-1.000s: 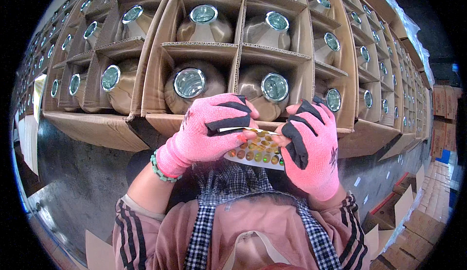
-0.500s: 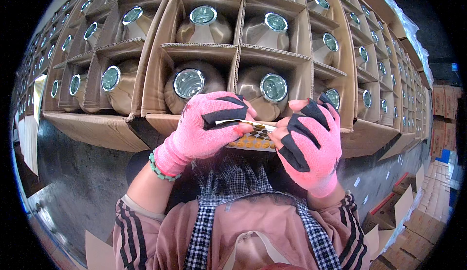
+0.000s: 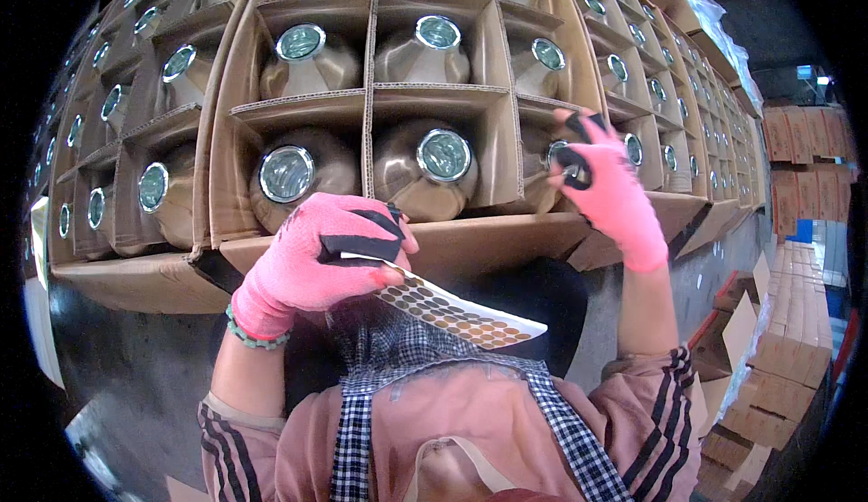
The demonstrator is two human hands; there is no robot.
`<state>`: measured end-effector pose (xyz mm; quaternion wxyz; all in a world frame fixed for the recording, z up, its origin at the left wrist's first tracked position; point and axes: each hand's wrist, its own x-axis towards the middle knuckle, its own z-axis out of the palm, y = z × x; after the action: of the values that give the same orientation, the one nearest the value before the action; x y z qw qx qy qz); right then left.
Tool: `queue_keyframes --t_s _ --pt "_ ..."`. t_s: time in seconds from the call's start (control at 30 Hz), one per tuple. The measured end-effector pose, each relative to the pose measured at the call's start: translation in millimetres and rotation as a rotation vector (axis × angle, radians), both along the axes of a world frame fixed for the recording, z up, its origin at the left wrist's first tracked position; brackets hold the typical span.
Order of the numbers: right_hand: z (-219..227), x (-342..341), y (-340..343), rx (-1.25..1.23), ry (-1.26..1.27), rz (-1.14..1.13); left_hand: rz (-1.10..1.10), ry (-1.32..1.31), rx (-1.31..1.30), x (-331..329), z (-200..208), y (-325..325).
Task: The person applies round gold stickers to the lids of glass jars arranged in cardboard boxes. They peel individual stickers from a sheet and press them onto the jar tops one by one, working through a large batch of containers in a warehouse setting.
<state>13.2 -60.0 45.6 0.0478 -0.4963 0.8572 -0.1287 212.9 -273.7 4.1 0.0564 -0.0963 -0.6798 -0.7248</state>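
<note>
My left hand [image 3: 330, 253], in a pink glove with black fingertips, is closed on the edge of a white sheet of round gold and brown stickers [image 3: 461, 314]. The sheet slants down to the right, over the checked apron. Off to the right, my right hand [image 3: 608, 185] wears a matching glove and is over a round-bodied glass bottle [image 3: 541, 196] in the front row of a divided carton. Thumb and fingers curl together in front of that bottle's mouth, slightly blurred. Anything pinched in them is too small to make out, and contact with the bottle is unclear.
Tall cardboard dividers [image 3: 369, 113] separate the bottles, such as one smoky bottle [image 3: 443, 154] with a silvery rim. Further cartons of bottles run along both sides. Stacked brown boxes [image 3: 800, 321] stand at the right, and an open carton flap [image 3: 316, 247] hangs at the front.
My right hand has left the sticker sheet and moved right and forward to a bottle. My left hand still holds the sheet, now more in view. The view has shifted to the right.
</note>
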Motion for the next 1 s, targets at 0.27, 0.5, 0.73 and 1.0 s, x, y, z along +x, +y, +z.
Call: queue_keyframes --t_s 0.27,0.5,0.73,1.0 --pt "-37.0 -10.7 -12.7 0.378 0.28 0.219 0.005 -0.052 0.024 -0.3 1.2 0.8" --pt "-29.9 -3.3 -10.1 0.205 0.354 0.122 0.017 -0.065 0.047 -0.9 4.3 0.2" --pt "57.4 78.6 -11.7 -0.241 0.151 0.149 0.173 -0.136 -0.074 -2.2 3.3 7.6" --pt "25.6 98.6 -51.5 -0.206 0.103 0.192 0.319 0.03 -0.164 -2.1 -0.2 12.4"
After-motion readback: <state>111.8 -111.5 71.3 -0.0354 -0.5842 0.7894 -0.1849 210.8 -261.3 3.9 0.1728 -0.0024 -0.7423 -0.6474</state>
